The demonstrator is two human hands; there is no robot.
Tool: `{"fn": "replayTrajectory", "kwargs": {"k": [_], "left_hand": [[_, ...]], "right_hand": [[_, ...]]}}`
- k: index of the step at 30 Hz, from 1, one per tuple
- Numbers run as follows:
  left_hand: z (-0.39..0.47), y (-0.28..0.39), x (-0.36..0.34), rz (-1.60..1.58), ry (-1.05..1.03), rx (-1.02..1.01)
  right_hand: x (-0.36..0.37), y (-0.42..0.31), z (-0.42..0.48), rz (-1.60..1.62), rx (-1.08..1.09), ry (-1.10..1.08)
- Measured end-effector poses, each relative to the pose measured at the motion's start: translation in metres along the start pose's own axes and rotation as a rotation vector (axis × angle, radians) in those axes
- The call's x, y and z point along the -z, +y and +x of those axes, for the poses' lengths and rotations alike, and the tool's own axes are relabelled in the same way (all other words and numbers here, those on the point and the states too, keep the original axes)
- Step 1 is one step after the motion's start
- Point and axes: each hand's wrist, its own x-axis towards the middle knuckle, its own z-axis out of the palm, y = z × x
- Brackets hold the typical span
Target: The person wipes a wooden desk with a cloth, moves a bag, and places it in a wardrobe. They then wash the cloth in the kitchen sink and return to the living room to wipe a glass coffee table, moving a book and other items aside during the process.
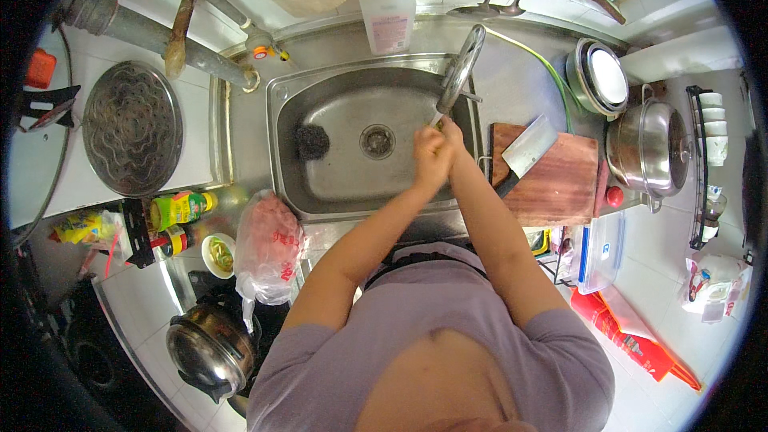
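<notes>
My left hand (433,156) and my right hand (453,135) are close together over the right side of a stainless steel sink (342,192), under the end of the curved metal faucet (462,69). Something small and yellowish-green shows between the fingers; what it is and which hand grips it cannot be told. A dark scouring pad (313,142) lies at the sink's left side, beside the drain strainer (377,141). Right of the sink, a cleaver (530,145) rests on a wooden cutting board (558,183), its dark handle towards the board's near left corner.
A plastic bag of reddish contents (270,240) and a small bowl (218,255) stand at the near left. Nested bowls (597,78) and a lidded steel pot (648,147) are at the right. A white plastic jug (389,18) stands behind the sink.
</notes>
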Motion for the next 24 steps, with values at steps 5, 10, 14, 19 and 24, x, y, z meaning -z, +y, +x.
{"fn": "replayTrajectory", "kwargs": {"k": [5,10,14,19,24], "left_hand": [[0.028,-0.022,0.015,0.047,-0.003,0.52],[0.013,-0.021,-0.005,0.059,0.034,0.205],[0.01,-0.013,-0.005,0.033,-0.028,0.415],[0.046,-0.047,0.02,-0.501,-0.094,0.955],[0.052,-0.028,0.024,-0.662,-0.102,1.208]], "right_hand": [[-0.002,0.022,-0.004,-0.073,0.009,-0.044],[0.025,0.013,0.03,-0.132,0.117,0.032],[0.001,0.009,-0.011,-0.299,0.193,0.023],[-0.003,0.0,-0.026,-0.287,0.208,-0.231],[0.009,-0.006,-0.019,-0.202,0.144,-0.04]]}}
